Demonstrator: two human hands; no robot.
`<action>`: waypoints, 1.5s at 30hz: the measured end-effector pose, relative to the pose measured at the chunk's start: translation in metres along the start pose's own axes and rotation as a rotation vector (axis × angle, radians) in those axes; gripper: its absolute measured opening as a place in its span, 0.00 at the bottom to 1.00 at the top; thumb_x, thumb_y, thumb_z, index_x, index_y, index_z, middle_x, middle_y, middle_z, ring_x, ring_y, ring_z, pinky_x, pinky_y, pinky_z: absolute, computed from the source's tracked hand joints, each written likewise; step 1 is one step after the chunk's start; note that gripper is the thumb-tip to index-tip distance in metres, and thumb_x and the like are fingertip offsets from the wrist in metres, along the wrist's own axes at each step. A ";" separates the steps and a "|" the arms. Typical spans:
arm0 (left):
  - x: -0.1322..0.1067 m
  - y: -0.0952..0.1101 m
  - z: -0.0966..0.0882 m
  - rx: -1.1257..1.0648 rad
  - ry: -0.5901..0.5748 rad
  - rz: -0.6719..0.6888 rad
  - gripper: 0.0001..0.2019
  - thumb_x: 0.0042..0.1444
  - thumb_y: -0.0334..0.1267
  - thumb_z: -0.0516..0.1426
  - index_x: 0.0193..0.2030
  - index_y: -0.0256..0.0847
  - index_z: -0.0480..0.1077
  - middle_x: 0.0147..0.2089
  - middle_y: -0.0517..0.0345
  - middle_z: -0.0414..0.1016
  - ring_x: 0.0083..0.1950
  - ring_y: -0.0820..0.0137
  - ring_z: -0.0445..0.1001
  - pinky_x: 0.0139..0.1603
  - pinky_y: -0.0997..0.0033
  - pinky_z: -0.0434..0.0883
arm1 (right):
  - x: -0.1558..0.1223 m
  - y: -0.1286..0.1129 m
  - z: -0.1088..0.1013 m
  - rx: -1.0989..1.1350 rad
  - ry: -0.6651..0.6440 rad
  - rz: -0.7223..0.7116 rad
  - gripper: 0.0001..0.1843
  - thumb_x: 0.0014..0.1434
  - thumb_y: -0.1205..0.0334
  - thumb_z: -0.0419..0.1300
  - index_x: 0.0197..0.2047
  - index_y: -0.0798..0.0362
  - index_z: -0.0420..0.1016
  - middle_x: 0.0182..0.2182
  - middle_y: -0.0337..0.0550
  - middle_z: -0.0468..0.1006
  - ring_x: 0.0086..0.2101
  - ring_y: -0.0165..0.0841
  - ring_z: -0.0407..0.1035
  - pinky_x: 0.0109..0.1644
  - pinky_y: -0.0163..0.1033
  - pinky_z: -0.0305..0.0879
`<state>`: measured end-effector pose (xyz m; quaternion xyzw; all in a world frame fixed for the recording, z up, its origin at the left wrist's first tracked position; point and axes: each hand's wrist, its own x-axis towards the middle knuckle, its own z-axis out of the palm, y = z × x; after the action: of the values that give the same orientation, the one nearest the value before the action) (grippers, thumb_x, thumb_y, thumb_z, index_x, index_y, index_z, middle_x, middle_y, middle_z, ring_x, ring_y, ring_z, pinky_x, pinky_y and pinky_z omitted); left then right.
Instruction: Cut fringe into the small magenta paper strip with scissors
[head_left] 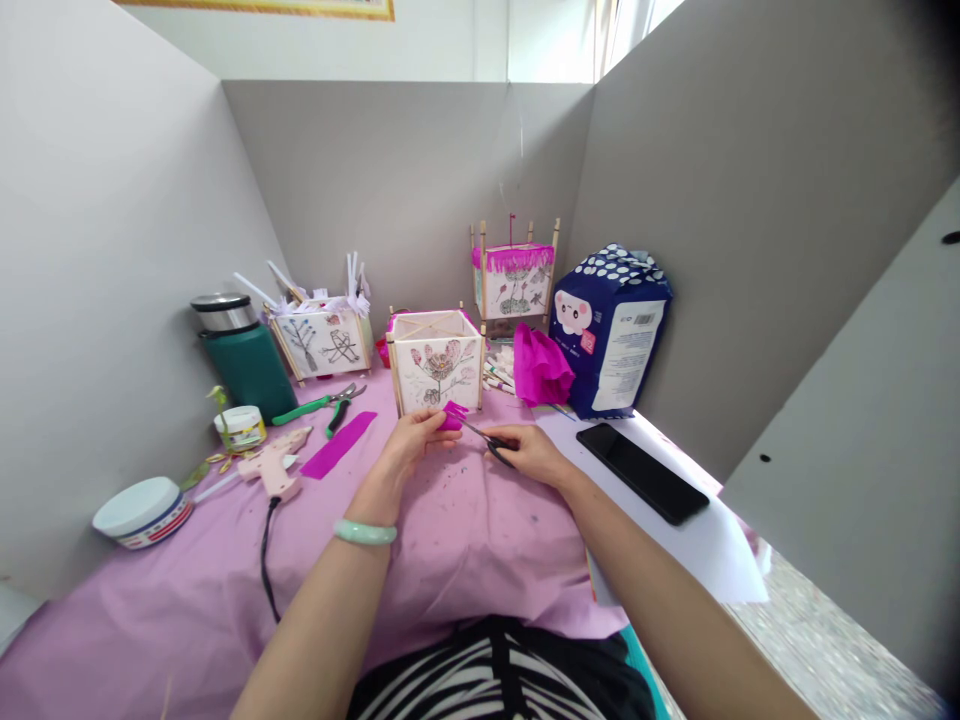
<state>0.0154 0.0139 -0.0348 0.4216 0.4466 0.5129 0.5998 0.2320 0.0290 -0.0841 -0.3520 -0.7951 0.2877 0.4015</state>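
Observation:
My left hand (412, 438) pinches a small strip of magenta paper (453, 414), fingers closed on it, a pale green bangle on the wrist. My right hand (529, 452) grips small scissors (480, 436) whose blades point left and meet the paper. Both hands hover over the pink cloth (225, 610), just in front of a square paper lantern (436, 366) with a flower drawing and wooden posts.
A glue gun (276, 466), a magenta strip (339, 444), green pliers (319, 404), a green flask (244, 355), a glue jar (240, 426) and a tape roll (141, 510) lie left. Two more lanterns (515, 277), crumpled magenta paper (540, 368), a blue tissue pack (611, 330) and a black phone (641, 471) are right.

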 end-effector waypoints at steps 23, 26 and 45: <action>0.006 0.003 -0.006 -0.155 0.139 0.022 0.03 0.56 0.29 0.59 0.33 0.34 0.68 0.27 0.51 0.77 0.29 0.67 0.79 0.30 0.71 0.76 | -0.001 -0.007 -0.002 0.025 -0.019 0.078 0.22 0.49 0.55 0.66 0.49 0.51 0.78 0.41 0.42 0.81 0.38 0.36 0.75 0.44 0.38 0.70; 0.006 0.003 -0.005 -0.146 0.120 0.019 0.04 0.55 0.29 0.60 0.33 0.34 0.68 0.27 0.51 0.77 0.29 0.66 0.79 0.30 0.71 0.76 | -0.001 -0.008 -0.003 0.019 -0.032 0.057 0.21 0.50 0.57 0.65 0.49 0.50 0.78 0.41 0.41 0.81 0.39 0.36 0.75 0.43 0.37 0.70; 0.000 0.002 0.002 -0.067 0.070 0.005 0.02 0.57 0.29 0.58 0.33 0.33 0.68 0.30 0.48 0.78 0.30 0.64 0.80 0.31 0.70 0.76 | 0.000 -0.003 0.000 -0.010 -0.019 0.022 0.22 0.51 0.56 0.65 0.50 0.50 0.78 0.41 0.42 0.81 0.38 0.36 0.76 0.42 0.37 0.72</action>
<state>0.0164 0.0144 -0.0326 0.3845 0.4488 0.5433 0.5963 0.2313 0.0273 -0.0822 -0.3599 -0.7964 0.2914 0.3890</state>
